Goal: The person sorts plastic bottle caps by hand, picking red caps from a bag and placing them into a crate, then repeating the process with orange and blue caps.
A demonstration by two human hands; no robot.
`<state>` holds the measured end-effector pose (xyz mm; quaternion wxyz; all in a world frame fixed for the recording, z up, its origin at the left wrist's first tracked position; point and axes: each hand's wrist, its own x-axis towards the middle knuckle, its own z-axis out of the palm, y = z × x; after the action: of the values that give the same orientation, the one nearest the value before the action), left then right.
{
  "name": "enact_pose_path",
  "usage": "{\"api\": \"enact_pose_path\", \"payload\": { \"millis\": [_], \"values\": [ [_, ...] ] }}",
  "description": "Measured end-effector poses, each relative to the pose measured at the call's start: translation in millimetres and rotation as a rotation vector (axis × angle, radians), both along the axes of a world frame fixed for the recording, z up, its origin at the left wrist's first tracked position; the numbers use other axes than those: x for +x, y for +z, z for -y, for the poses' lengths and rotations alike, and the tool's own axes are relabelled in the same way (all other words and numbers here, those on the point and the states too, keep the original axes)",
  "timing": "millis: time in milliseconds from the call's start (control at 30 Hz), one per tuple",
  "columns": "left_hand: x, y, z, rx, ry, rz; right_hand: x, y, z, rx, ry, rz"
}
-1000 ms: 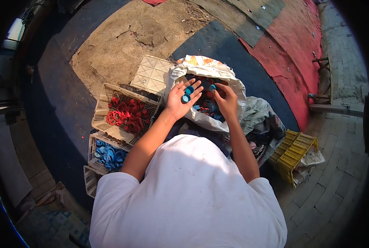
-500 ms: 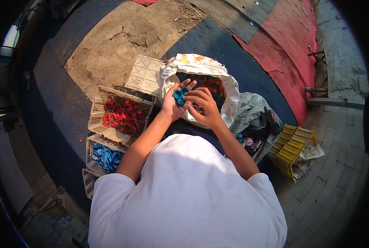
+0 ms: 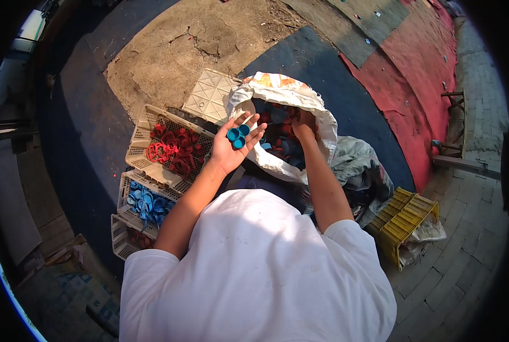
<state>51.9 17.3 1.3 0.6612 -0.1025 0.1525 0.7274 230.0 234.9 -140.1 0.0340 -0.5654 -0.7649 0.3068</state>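
Note:
My left hand (image 3: 230, 149) is palm up beside the sack's mouth, fingers spread. Three teal plastic caps (image 3: 238, 135) rest together on its palm and fingers. Inside the open white woven sack (image 3: 251, 163) lies a mix of red, blue and dark plastic caps (image 3: 288, 145). My right hand (image 3: 305, 122) reaches into the right side of this sack, among the red pieces. Its fingers are hidden in shadow, so whether it grips anything does not show.
Left of the sack stand a crate (image 3: 144, 137) of red plastic pieces and another crate (image 3: 130, 212) of blue ones. A grey-green bag (image 3: 354, 157) and a yellow crate (image 3: 405, 214) are on the right. Behind, a beige crate (image 3: 209, 94) lies on the ground.
My right hand has left the teal caps in my left palm and moved right and down into the sack. The left hand has shifted slightly left, its fingers more spread.

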Motion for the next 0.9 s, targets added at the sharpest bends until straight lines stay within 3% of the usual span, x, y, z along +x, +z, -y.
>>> {"api": "enact_pose_path", "payload": {
  "millis": [100,267,333,467,567,667,767,900],
  "values": [
    [2,0,9,-0.044,0.036,-0.018,-9,-12,-7,0.108,0.009,0.011],
    [3,0,25,-0.074,0.087,-0.021,-11,-24,-21,0.059,0.006,0.061],
    [2,-2,29,-0.067,0.102,-0.007,-21,24,-17,-0.141,-0.091,-0.049],
    [2,-6,36,-0.062,0.137,-0.012,-24,20,-23,-0.471,-0.24,-0.197],
    [2,-9,38,-0.062,0.141,-0.005,-25,26,-22,-0.415,-0.178,-0.125],
    [3,-8,38,-0.072,0.138,-0.003,-14,-27,-28,0.102,0.0,-0.074],
    [4,-10,32,-0.076,0.13,-0.009,-4,-79,-31,0.409,0.033,-0.083],
    [4,-8,29,-0.037,0.12,-0.006,-3,-34,-15,0.181,-0.04,-0.015]
  ]
}}
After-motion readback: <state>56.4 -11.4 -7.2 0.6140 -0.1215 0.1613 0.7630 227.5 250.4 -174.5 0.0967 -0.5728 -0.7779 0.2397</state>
